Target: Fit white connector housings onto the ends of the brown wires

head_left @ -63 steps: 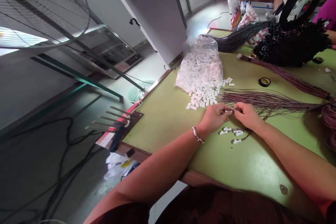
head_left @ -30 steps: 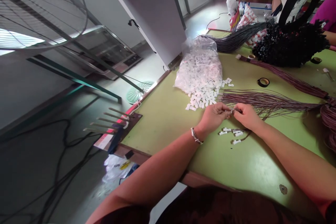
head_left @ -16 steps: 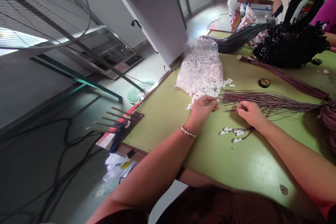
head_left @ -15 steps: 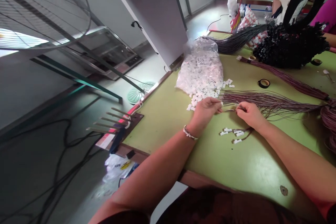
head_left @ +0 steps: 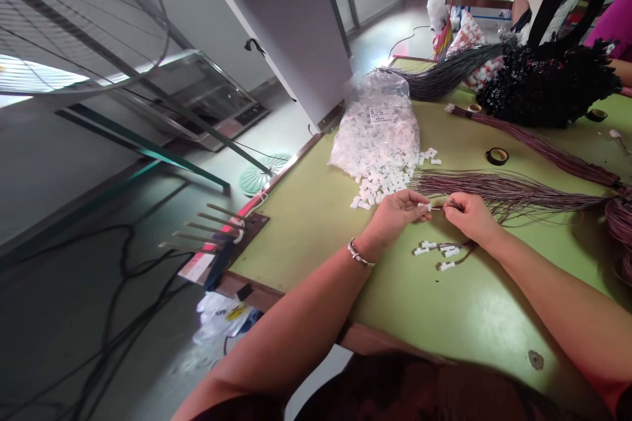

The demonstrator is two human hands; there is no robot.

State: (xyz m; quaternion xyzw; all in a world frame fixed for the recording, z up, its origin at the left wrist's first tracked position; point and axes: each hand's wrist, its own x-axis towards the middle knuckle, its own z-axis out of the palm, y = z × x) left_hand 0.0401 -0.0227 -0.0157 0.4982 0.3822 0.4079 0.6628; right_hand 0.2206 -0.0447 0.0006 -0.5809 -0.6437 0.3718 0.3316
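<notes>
Between the fingertips of my left hand [head_left: 399,216] is a small white plastic connector [head_left: 425,208]. Facing it, my right hand [head_left: 469,214] pinches thin brown wires, and a wire end [head_left: 436,209] meets or nearly meets the connector; I cannot tell how far in it is. Just below lie several white connectors [head_left: 448,251] on short brown wires that run under my right hand. A long bundle of brown wires [head_left: 518,192] stretches behind my right hand. Loose white connectors [head_left: 378,187] spill from a clear plastic bag [head_left: 378,122] beyond my left hand.
A roll of black tape [head_left: 496,156] lies on the green table [head_left: 296,237]. Further back are a second brown wire bundle [head_left: 533,145] and a heap of black parts [head_left: 548,89]. Metal prongs [head_left: 212,227] stick out at the left edge. A co-worker's purple sleeve [head_left: 609,23] shows far right.
My left hand has moved right and slightly down, away from the loose pile, bringing the white connector up to the wire end. My right hand has hardly moved.
</notes>
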